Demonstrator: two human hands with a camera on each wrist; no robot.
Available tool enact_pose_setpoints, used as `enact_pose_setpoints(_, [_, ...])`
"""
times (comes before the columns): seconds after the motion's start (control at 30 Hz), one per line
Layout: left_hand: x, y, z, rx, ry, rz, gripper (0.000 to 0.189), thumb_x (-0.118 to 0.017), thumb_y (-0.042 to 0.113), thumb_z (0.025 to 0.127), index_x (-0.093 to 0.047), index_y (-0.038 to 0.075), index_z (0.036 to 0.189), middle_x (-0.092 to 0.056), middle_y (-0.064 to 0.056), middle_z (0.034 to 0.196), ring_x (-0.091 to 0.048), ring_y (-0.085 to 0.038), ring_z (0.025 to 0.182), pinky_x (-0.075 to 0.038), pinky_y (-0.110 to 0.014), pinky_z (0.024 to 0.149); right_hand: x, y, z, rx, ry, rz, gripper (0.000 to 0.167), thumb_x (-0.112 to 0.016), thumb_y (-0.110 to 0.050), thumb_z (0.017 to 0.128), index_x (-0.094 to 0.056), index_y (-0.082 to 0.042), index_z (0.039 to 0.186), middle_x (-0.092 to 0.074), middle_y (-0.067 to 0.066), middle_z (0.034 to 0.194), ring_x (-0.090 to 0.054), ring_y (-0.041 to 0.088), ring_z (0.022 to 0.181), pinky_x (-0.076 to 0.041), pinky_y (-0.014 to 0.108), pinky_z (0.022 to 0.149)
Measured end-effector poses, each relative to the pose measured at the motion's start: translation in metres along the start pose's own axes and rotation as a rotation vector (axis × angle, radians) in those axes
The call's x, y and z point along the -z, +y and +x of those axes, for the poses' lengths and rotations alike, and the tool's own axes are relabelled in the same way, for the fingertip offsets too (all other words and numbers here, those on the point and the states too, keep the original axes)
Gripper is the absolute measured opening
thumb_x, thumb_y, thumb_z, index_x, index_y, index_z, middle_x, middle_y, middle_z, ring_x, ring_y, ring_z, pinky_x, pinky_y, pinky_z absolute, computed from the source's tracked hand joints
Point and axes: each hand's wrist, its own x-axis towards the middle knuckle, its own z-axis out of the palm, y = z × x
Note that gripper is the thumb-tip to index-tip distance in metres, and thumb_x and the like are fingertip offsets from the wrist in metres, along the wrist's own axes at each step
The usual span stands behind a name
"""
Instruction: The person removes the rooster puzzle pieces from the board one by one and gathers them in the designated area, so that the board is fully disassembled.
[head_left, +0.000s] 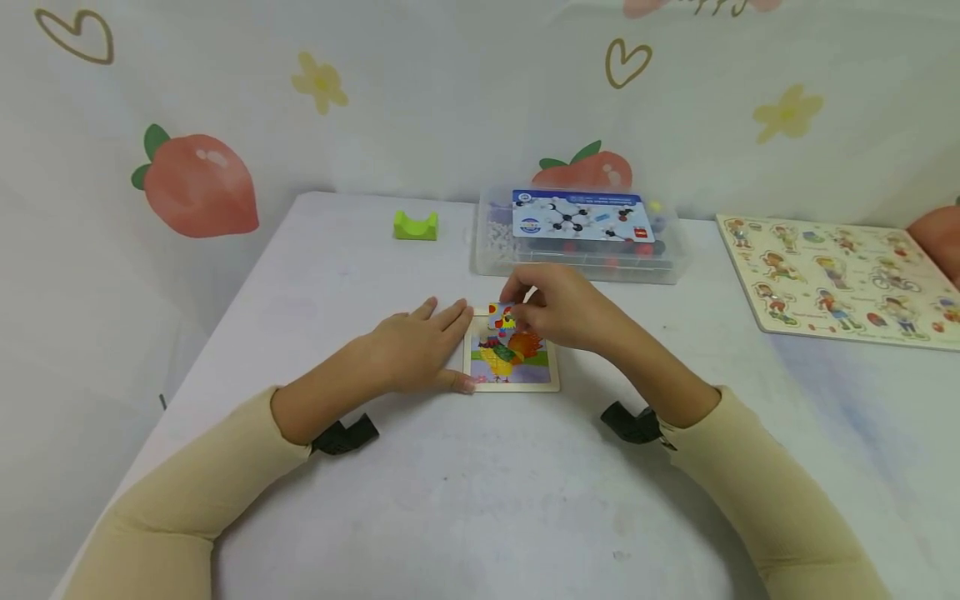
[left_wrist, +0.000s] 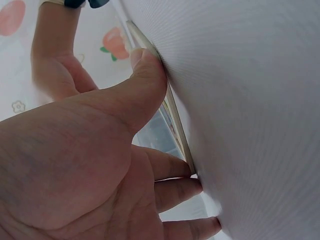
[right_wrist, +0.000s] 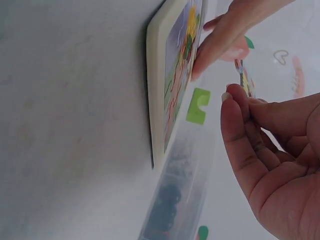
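A small square picture puzzle [head_left: 512, 387] with a pale wooden frame and a colourful rooster picture lies flat on the table. My left hand [head_left: 415, 352] rests at its left side, fingers spread and fairly straight, the thumb [left_wrist: 145, 65] and fingertips touching the frame's edge. Between thumb and fingers, my right hand [head_left: 562, 307] pinches a puzzle piece [head_left: 500, 317] printed with the rooster's head. In the right wrist view the piece [right_wrist: 245, 80] stands tilted above the board, partly hidden by the fingertips. The upper part of the picture is partly covered by the piece and right hand.
Behind the puzzle stands a clear plastic box [head_left: 585, 271] with a molecule-model card and small parts. A green notched block [head_left: 416, 227] sits to its left. At the right lies a large board [head_left: 806, 325] with cartoon figures. A printed curtain [head_left: 450, 100] hangs behind the table.
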Motion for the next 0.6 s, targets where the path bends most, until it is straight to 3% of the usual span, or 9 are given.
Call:
enact_pose_setpoints(0.27, [-0.001, 0.001, 0.000, -0.007, 0.011, 0.003, 0.103, -0.054, 0.069, 0.091, -0.013, 0.005, 0.161, -0.011, -0.012, 0.167, -0.017, -0.046, 0.147, -0.033, -0.057, 0.111, 0.007, 0.006, -0.007, -0.022, 0.012, -0.009, 0.012, -0.063, 0.004, 0.095, -0.069, 0.000, 0.104, -0.067, 0.010, 0.098, -0.067, 0.022, 0.074, -0.058, 0.034, 0.072])
enact_pose_setpoints(0.6, [-0.001, 0.002, 0.001, -0.011, 0.014, 0.011, 0.103, -0.054, 0.069, 0.092, -0.012, 0.005, 0.161, -0.011, -0.011, 0.167, -0.017, -0.045, 0.148, -0.033, -0.056, 0.111, 0.026, 0.023, -0.023, -0.137, 0.022, -0.023, 0.013, -0.061, 0.002, 0.096, -0.069, -0.001, 0.106, -0.067, 0.013, 0.101, -0.069, 0.026, 0.079, -0.057, 0.036, 0.073])
